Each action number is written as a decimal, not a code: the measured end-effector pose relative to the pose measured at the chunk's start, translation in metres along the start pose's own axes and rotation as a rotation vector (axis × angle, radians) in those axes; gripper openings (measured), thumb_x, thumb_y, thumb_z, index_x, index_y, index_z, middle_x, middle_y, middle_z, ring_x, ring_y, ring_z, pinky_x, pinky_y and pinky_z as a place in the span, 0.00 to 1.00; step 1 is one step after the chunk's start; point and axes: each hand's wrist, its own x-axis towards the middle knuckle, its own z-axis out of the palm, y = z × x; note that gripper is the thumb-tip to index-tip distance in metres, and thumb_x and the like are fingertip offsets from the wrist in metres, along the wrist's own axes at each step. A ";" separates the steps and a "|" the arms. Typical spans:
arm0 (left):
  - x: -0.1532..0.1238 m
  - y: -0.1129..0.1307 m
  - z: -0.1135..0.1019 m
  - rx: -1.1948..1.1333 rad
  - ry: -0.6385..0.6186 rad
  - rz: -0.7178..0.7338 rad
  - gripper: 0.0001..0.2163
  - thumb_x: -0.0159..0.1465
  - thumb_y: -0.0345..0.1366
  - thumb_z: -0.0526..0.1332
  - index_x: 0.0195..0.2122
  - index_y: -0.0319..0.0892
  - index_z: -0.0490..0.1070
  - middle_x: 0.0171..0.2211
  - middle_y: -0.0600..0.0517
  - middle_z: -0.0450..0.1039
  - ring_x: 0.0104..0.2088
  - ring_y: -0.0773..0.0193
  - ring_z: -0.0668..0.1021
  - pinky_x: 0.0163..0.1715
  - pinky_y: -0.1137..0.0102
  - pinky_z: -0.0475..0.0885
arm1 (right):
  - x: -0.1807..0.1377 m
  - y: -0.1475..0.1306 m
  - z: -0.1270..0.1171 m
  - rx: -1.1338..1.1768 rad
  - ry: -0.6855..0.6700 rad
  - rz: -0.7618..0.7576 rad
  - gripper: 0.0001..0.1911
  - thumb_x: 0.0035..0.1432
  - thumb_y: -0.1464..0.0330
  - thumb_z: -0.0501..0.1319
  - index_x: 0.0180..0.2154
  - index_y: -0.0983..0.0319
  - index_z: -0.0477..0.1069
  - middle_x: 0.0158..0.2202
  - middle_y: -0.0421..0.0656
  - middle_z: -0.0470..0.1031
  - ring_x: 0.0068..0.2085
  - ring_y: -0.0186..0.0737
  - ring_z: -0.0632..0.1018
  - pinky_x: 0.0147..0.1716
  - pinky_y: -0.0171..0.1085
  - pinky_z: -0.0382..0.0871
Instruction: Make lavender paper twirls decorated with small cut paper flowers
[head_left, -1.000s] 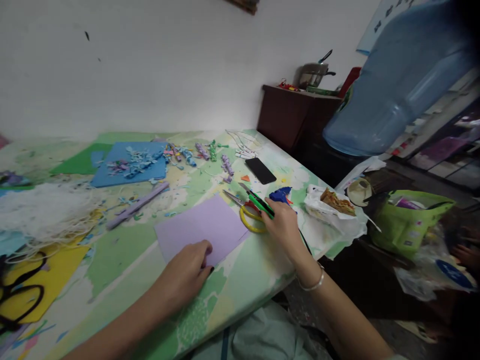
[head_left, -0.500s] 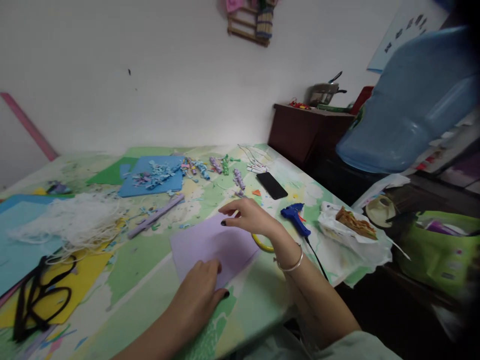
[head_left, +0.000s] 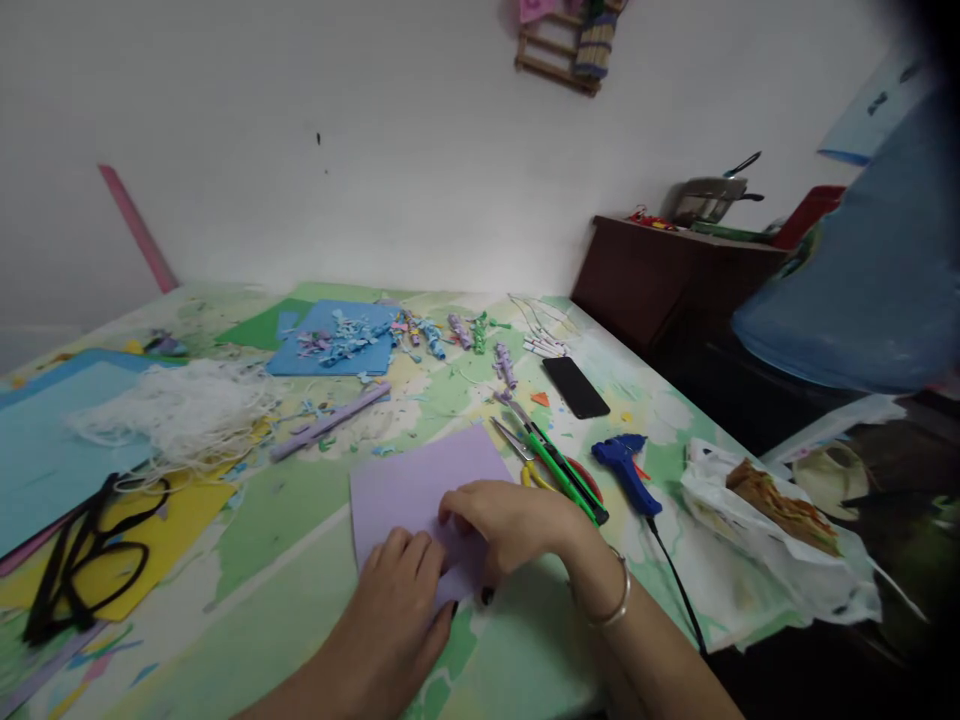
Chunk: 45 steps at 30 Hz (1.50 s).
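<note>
A lavender craft sheet [head_left: 424, 480] lies on the patterned tablecloth in front of me. My left hand [head_left: 397, 590] is on its near left part, fingers bent over the top and thumb at the near edge. Beside it, my right hand [head_left: 514, 525] curls over the near right part, its thumb by the edge; the fingertips are partly hidden. Both hands seem to grip the sheet at its near side. Just past my right hand lie a green utility knife [head_left: 555, 460] and scissors [head_left: 534, 475] with yellow and red handles.
A blue glue gun [head_left: 626, 470] and a black phone [head_left: 576, 387] lie to the right, near food in a white bag [head_left: 780, 560]. Leftward are a lavender strip [head_left: 330, 422], white string [head_left: 187, 410] and black glasses [head_left: 90, 570]. Blue sheets [head_left: 300, 360] bear scraps.
My right hand has come down from above the sheet to its near right part. The view has turned left, and the knife and scissors, hidden before by my right hand and arm, now show.
</note>
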 end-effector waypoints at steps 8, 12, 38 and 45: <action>0.042 -0.072 -0.032 0.000 0.374 -0.144 0.13 0.60 0.43 0.57 0.42 0.40 0.68 0.42 0.42 0.72 0.45 0.49 0.72 0.46 0.55 0.65 | -0.007 -0.020 0.001 -0.131 -0.094 0.109 0.09 0.47 0.75 0.63 0.34 0.63 0.75 0.29 0.44 0.76 0.28 0.37 0.72 0.22 0.33 0.53; 0.057 -0.099 -0.040 0.024 0.281 -0.244 0.18 0.55 0.46 0.61 0.42 0.40 0.69 0.42 0.43 0.74 0.44 0.47 0.73 0.46 0.56 0.65 | -0.007 -0.019 -0.002 -0.101 -0.029 0.054 0.03 0.48 0.75 0.64 0.29 0.64 0.75 0.29 0.43 0.76 0.28 0.35 0.70 0.24 0.33 0.55; 0.149 -0.145 -0.080 -0.129 0.627 -0.305 0.14 0.61 0.35 0.60 0.47 0.37 0.69 0.49 0.42 0.69 0.53 0.50 0.69 0.53 0.54 0.62 | 0.006 -0.029 0.021 0.069 0.148 -0.029 0.17 0.45 0.77 0.67 0.41 0.61 0.74 0.27 0.38 0.73 0.29 0.34 0.70 0.23 0.29 0.57; 0.092 -0.101 -0.058 -0.591 0.224 -0.284 0.24 0.58 0.57 0.55 0.27 0.38 0.74 0.22 0.46 0.73 0.24 0.58 0.75 0.25 0.67 0.68 | 0.008 -0.018 0.008 0.035 1.060 -0.378 0.14 0.54 0.82 0.57 0.29 0.61 0.77 0.38 0.45 0.75 0.44 0.42 0.69 0.42 0.40 0.67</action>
